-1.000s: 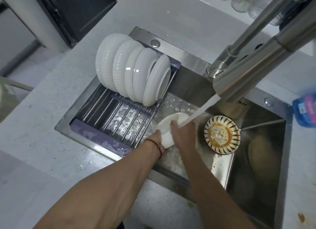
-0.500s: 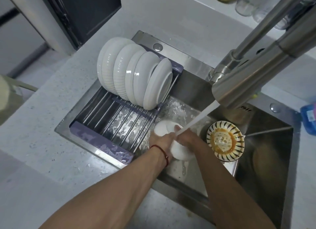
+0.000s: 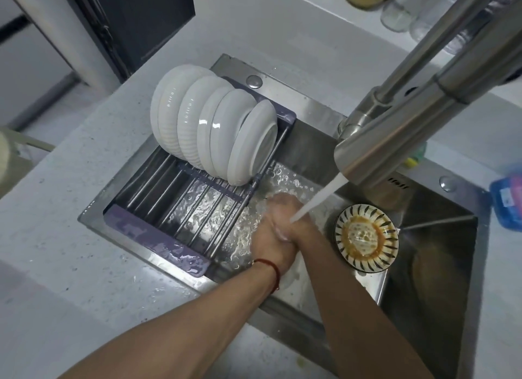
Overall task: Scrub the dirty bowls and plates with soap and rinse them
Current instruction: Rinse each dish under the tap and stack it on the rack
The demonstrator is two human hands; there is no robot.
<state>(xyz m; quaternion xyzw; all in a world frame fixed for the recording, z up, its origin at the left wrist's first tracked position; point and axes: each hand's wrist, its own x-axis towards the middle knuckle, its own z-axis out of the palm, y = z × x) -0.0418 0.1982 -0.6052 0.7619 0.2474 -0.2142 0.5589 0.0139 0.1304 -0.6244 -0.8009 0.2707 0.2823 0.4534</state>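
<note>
My left hand (image 3: 267,238) and my right hand (image 3: 299,223) are pressed close together under the running water in the sink (image 3: 435,268). Their curled fingers grip a white bowl (image 3: 288,281) that they mostly hide. Only a pale edge of it shows below my left wrist, and a sliver shows between the hands. The stream from the steel faucet (image 3: 395,132) lands on my right hand. A dirty striped bowl (image 3: 366,237) with orange residue sits on the ledge just right of my hands. Several clean white bowls (image 3: 214,124) stand on edge in the rack (image 3: 158,237).
The rack spans the sink's left half, and its front bars are wet and bare. A blue bottle (image 3: 508,200) lies on the counter at the right. Glass jars (image 3: 395,8) line the back ledge. The deeper basin lies to the right.
The white bowl, plainly visible between my hands before, has sunk lower and is now mostly covered by them. My hands have closed together under the stream.
</note>
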